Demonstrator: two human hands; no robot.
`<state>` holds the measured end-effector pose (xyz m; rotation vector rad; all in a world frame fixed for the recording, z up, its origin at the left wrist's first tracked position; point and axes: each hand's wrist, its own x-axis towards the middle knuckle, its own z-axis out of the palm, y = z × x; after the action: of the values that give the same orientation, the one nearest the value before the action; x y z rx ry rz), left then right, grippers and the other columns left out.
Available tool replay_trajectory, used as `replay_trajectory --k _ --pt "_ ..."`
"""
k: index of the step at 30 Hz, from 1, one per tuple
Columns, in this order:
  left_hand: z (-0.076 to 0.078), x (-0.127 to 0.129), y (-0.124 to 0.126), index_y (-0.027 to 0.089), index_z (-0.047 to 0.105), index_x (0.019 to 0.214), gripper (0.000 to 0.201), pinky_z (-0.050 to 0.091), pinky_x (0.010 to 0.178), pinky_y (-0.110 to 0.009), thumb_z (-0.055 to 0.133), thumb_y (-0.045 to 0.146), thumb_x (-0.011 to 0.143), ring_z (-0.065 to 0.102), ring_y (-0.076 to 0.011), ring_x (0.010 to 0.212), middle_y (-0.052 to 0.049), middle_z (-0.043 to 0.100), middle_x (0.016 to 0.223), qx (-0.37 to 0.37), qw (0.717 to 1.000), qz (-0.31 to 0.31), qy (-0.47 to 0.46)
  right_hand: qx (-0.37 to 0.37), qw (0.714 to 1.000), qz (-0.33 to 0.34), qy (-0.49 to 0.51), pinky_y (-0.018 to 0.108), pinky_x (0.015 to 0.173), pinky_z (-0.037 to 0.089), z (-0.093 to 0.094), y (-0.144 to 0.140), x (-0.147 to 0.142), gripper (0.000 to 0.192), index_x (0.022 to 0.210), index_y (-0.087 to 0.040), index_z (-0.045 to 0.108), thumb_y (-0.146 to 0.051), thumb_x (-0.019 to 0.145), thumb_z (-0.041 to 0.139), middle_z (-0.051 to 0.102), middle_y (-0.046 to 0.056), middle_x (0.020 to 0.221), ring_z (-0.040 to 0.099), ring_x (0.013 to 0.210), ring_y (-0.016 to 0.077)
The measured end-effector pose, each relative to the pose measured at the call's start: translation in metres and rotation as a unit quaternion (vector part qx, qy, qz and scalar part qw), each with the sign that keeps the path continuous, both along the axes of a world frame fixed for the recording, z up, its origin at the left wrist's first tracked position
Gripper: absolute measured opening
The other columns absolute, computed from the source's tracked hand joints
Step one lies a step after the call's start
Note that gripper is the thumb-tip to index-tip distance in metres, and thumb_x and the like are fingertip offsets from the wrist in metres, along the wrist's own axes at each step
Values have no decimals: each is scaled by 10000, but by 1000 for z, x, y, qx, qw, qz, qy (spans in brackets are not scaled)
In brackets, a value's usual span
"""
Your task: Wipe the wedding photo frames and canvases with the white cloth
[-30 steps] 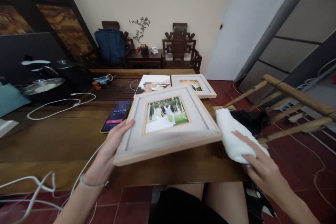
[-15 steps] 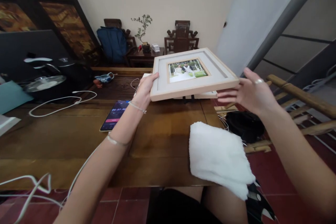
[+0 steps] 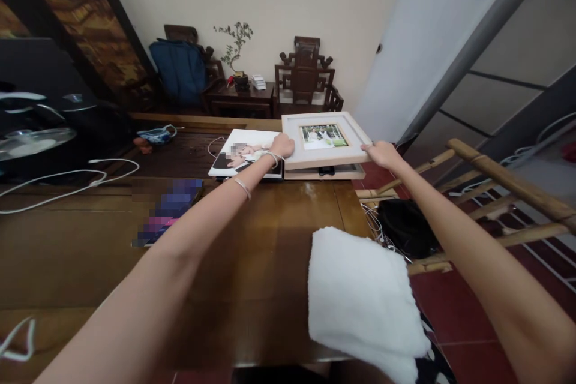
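Note:
A pale wooden picture frame (image 3: 324, 139) with a photo of a couple rests on top of a second, similar frame (image 3: 324, 173) at the table's far right. My left hand (image 3: 281, 145) grips its left edge and my right hand (image 3: 380, 153) grips its right corner, both arms stretched forward. A frameless photo print (image 3: 240, 152) lies flat just left of the stack, under my left wrist. A folded white cloth (image 3: 362, 300) lies on the near right of the wooden table (image 3: 81, 240), overhanging its edge.
A phone (image 3: 167, 211) lies face up left of centre. White cables (image 3: 67, 180) loop over the table's left side beside a dark fan (image 3: 31, 138). A bamboo chair (image 3: 504, 192) and a black bag (image 3: 405, 225) stand to the right. Dark chairs line the far wall.
I let go of the white cloth, which now lies on the table. Both hands carried the frame away from me and lowered it onto the other frame at the far right.

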<state>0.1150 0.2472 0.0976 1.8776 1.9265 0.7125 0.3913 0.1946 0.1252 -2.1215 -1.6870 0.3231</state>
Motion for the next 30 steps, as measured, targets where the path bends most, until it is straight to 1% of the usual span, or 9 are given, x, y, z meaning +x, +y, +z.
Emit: replay_trajectory --k 3,7,10,13,17,23,28,30 --pt "-11 8 10 50 592 1069 321 354 957 -403 464 216 825 455 -331 1193 -232 533 1240 -6 999 0 35 -19 998 15 -53 344 877 403 -14 10 5 393 968 -41 655 -371 833 491 629 240 1082 540 1088 326" --pt "-28 14 11 52 563 1106 347 294 984 -477 435 218 830 355 -360 1237 -233 424 1320 -7 997 17 73 -47 994 25 -93 368 876 402 -34 16 10 465 1031 -29 642 -406 851 437 600 262 1135 546 1089 340" --pt "-35 16 8 51 563 1103 347 266 1003 -470 422 220 834 343 -350 1225 -218 418 1303 -2 996 20 92 -60 992 28 -110 356 868 406 -46 17 10 475 1036 -36 642 -413 859 412 612 261 1114 563 1068 328" --pt "-37 16 8 57 556 1117 358 261 1007 -454 404 233 844 338 -343 1215 -201 399 1312 8 994 19 104 -65 990 28 -120 344 860 411 -54 17 8 484 1043 -43 636 -421 868 389 620 251 1105 574 1052 312" --pt "-38 13 10 44 550 1125 387 268 992 -467 391 268 853 344 -364 1199 -218 396 1296 15 993 18 112 -64 989 26 -128 354 855 415 -55 17 5 494 1036 -41 634 -432 868 383 620 251 1100 573 1047 314" --pt "-41 11 10 38 546 1122 402 250 986 -503 398 296 853 341 -379 1202 -244 422 1253 21 993 18 117 -55 989 19 -134 366 863 417 -49 5 1 469 1000 -67 648 -436 871 391 633 231 1067 571 1042 312" --pt "-41 12 6 48 510 1167 400 251 982 -519 371 256 854 349 -366 1188 -226 417 1272 32 992 22 119 -44 991 6 -130 423 848 424 -48 -6 -6 478 1039 -27 632 -395 884 370 605 286 1070 568 1030 363" --pt "-41 12 6 42 507 1171 409 253 980 -521 371 262 853 350 -368 1183 -226 418 1273 35 992 23 120 -42 992 4 -123 422 845 427 -48 -7 -9 476 1057 -15 622 -380 888 366 596 294 1083 565 1037 368"
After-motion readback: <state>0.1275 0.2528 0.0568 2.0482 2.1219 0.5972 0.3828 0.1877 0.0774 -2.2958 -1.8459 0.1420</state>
